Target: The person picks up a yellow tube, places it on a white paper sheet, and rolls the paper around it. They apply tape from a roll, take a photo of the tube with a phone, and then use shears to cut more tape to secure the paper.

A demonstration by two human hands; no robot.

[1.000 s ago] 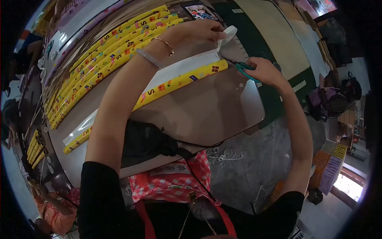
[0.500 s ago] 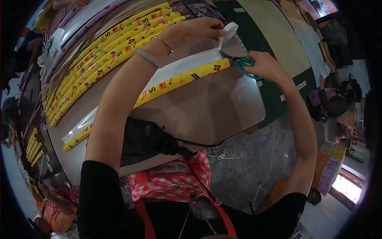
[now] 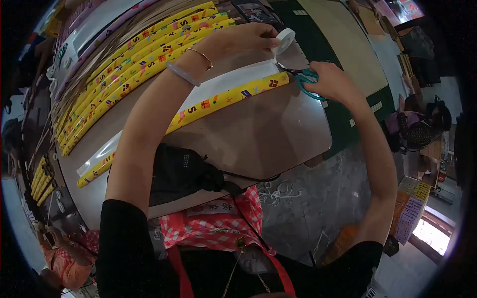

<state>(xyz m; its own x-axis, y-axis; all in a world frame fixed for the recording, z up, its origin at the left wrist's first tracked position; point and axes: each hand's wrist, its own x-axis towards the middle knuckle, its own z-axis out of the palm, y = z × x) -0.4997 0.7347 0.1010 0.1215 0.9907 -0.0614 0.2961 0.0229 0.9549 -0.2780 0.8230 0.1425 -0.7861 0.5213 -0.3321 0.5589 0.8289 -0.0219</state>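
Observation:
My left hand point(image 3: 262, 36), beyond the far side of the sheet, holds a white tape roll point(image 3: 285, 40) between fingers and thumb. A short strip hangs from the roll toward the corner of a part-rolled sheet point(image 3: 243, 93), yellow with coloured prints outside and white inside. My right hand point(image 3: 325, 82) is closed on teal-handled scissors point(image 3: 308, 84). Their blades point left at the strip, close to the right end of the yellow roll. Whether the blades touch the strip is hard to tell.
Several finished yellow rolls point(image 3: 144, 62) lie at the back left of the table point(image 3: 263, 134). A black bag point(image 3: 181, 171) rests at the near edge. Green mats point(image 3: 343, 116) are on the right. At the lower left is another person point(image 3: 64, 258); white cord point(image 3: 280, 193) lies below.
The tape roll has turned to show more of its flat side and sits slightly lower. The scissors have moved very little, and both hands keep their hold.

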